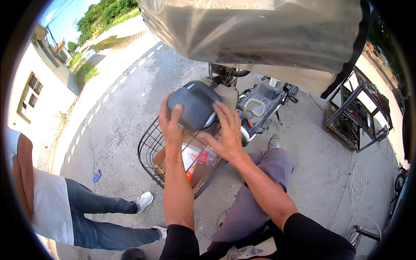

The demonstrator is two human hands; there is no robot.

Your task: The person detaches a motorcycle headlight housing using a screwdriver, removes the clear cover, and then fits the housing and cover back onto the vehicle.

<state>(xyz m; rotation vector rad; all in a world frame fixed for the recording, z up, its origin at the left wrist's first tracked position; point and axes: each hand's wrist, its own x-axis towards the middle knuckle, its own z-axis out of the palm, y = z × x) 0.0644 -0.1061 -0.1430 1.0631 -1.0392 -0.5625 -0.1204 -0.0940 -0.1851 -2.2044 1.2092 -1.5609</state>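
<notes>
A rounded dark headlight housing (pixel 193 106) with glossy panels sits at the front of a vehicle, above the back of a black wire basket (pixel 149 145). My left hand (pixel 171 119) grips its left side, thumb on the near face and fingers round the edge. On the right side, my right hand (pixel 227 134) presses its fingertips to the housing, with the thumb below its lower edge. In the basket lie a clear bottle with a pink-red label (pixel 209 157), a white and orange packet (pixel 189 158) and some cardboard (pixel 159 158).
A clear plastic canopy (pixel 260 39) hangs over the vehicle. A person in jeans (pixel 99 197) stands at the left. To the right are a footboard (pixel 260 102), a metal-framed rack of tools (pixel 359 108) and a coiled pale hose (pixel 357 182) on the concrete.
</notes>
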